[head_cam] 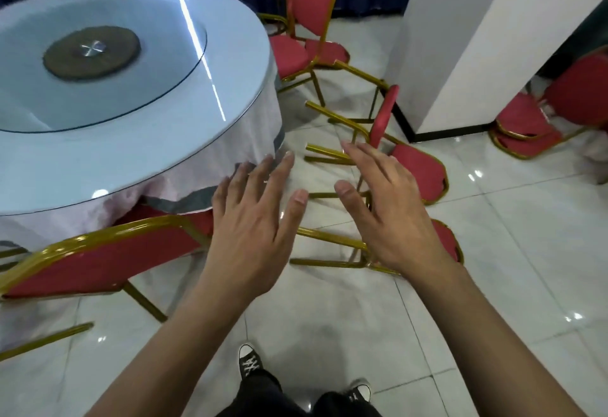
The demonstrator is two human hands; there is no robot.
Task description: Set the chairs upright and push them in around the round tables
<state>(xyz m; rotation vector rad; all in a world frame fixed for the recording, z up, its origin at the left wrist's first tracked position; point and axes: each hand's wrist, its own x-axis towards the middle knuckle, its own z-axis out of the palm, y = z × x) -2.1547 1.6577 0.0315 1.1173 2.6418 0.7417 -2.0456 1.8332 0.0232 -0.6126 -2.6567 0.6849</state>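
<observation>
**Desk:** Head camera, banquet room. What is in reach?

**Photographer:** Both hands are stretched forward, palms down, fingers spread and holding nothing. The left hand (253, 225) hovers by the draped edge of the round table (230, 64). The right hand (391, 215) hangs directly above a toppled chair (408, 166), red-padded with a gold frame, lying on its side on the tiled floor (493, 252).

**Desk:** How does that chair lie?

**Photographer:** Its legs (329, 153) run along the floor toward the table, pointing left; seat and back sit to the right, nearer the white pillar (460, 38). So the long axis crosses in front of the person, left to right, just beyond and below the fingertips. The right hand looks nearer the padded end, the left nearer the legs.

**Desk:** Other chairs?

**Photographer:** One upright chair (312, 5) stands behind the table; another chair (108, 258) leans at lower left against the cloth. Neither hand touches anything.
</observation>
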